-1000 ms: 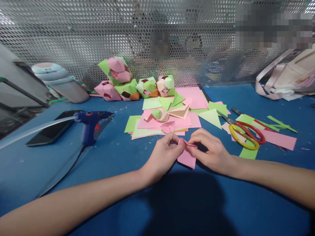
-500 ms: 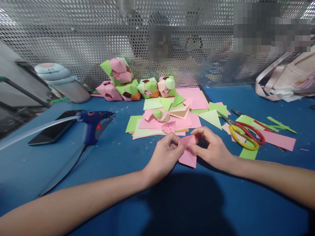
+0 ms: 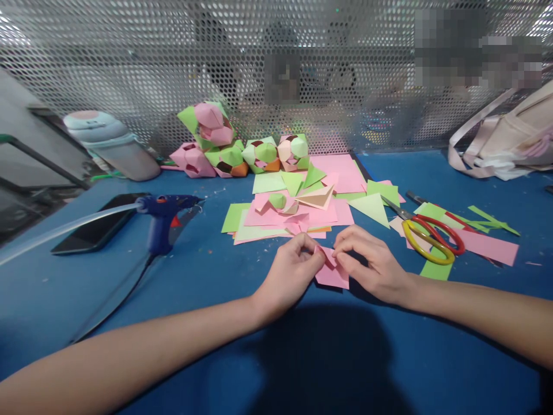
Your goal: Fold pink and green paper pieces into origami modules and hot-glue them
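A small pink sheet of paper (image 3: 333,279) is held above the blue table between my two hands, its upper part folded over toward me. My left hand (image 3: 294,268) pinches its left side between thumb and fingers. At the upper right, the thumb and fingertips of my right hand (image 3: 374,262) close on the folded flap. Just beyond my hands lies a pile of pink, green and cream paper (image 3: 259,218), some pieces folded. A small folded pink piece (image 3: 298,223) rests on the pile's near edge.
Folded paper balls (image 3: 216,150) stand along the perforated metal screen (image 3: 164,75). A blue glue gun (image 3: 161,222) and a phone (image 3: 97,226) lie left, near a tumbler (image 3: 114,147). Scissors (image 3: 432,239) and paper scraps (image 3: 488,245) are right, a bag (image 3: 514,132) behind.
The top of the pink paper has been folded down toward me. My right fingers have shifted slightly left onto the flap, while my left hand keeps its pinch.
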Tool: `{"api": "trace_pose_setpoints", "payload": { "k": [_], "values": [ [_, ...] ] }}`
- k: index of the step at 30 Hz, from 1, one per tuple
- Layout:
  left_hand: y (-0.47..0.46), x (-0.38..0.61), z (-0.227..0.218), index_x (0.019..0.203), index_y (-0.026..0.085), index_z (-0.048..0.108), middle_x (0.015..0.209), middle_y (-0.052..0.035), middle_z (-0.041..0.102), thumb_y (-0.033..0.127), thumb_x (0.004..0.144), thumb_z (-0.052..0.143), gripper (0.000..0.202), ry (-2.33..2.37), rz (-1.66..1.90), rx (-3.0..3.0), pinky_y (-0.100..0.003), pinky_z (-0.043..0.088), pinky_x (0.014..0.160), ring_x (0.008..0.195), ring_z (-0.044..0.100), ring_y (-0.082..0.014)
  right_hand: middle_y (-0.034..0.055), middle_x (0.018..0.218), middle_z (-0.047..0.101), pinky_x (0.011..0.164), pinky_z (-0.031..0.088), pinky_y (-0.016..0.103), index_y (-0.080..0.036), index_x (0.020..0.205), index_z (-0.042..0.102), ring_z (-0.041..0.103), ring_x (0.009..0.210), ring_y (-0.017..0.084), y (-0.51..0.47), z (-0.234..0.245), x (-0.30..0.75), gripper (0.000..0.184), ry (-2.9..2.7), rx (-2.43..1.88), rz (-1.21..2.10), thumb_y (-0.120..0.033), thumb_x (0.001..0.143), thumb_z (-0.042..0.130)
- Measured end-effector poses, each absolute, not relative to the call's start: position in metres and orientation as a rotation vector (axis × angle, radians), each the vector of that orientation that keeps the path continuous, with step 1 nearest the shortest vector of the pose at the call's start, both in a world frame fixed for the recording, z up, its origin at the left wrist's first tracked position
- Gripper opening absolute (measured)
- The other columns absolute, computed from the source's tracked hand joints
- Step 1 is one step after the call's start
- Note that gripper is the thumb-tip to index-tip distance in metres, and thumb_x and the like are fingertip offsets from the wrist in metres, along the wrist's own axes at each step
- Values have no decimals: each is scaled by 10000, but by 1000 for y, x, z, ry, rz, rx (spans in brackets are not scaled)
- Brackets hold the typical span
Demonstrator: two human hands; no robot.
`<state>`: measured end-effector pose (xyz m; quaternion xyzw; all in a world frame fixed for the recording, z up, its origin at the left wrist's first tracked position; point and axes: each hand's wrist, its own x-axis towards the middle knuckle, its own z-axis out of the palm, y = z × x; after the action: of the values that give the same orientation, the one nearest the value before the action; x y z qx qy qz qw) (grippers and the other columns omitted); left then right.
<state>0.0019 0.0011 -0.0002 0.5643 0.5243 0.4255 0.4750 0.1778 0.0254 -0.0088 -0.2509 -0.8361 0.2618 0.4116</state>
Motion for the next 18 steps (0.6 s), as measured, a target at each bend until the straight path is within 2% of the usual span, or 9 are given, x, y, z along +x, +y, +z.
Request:
{"api": "trace_pose_setpoints", "payload": {
  "k": [2, 4, 7, 11, 18],
  "values": [
    [2, 2, -1, 691, 170, 500, 686, 10, 570, 224, 781, 591, 138, 1287, 1045, 1400, -200, 362, 537, 643, 511, -107, 35, 845, 568, 752, 459, 307, -174, 789, 556, 547, 815, 142, 25, -9, 177, 106, -2072, -688, 687, -133, 878, 514],
    [3, 1, -2, 698, 170, 509, 679, 13, 556, 222, 783, 588, 127, 1298, 1050, 1416, -197, 357, 530, 638, 505, -105, 32, 867, 579, 739, 462, 294, -174, 862, 567, 553, 809, 139, 26, -10, 176, 29, -2038, -772, 726, -151, 862, 550],
    [3, 2, -3, 702, 167, 521, 676, 13, 547, 217, 783, 587, 115, 1306, 1053, 1433, -194, 350, 517, 618, 490, -99, 28, 873, 600, 723, 462, 280, -174, 938, 591, 564, 795, 134, 27, -9, 174, 80, -2054, -880, 832, -190, 871, 552],
    [2, 1, -4, 742, 164, 553, 663, 20, 540, 238, 778, 604, 97, 1308, 1040, 1422, -189, 328, 496, 575, 459, -87, 13, 805, 610, 684, 452, 265, -177, 878, 608, 561, 748, 125, 27, -7, 174, 102, -2069, -922, 882, -238, 894, 528],
    [2, 1, -3, 775, 166, 574, 577, 45, 488, 269, 767, 624, 115, 1247, 984, 1378, -192, 282, 464, 494, 394, -72, 14, 798, 628, 657, 459, 253, -175, 869, 608, 574, 727, 123, 27, -6, 175, 101, -2044, -943, 939, -220, 889, 519]
  ]
}}
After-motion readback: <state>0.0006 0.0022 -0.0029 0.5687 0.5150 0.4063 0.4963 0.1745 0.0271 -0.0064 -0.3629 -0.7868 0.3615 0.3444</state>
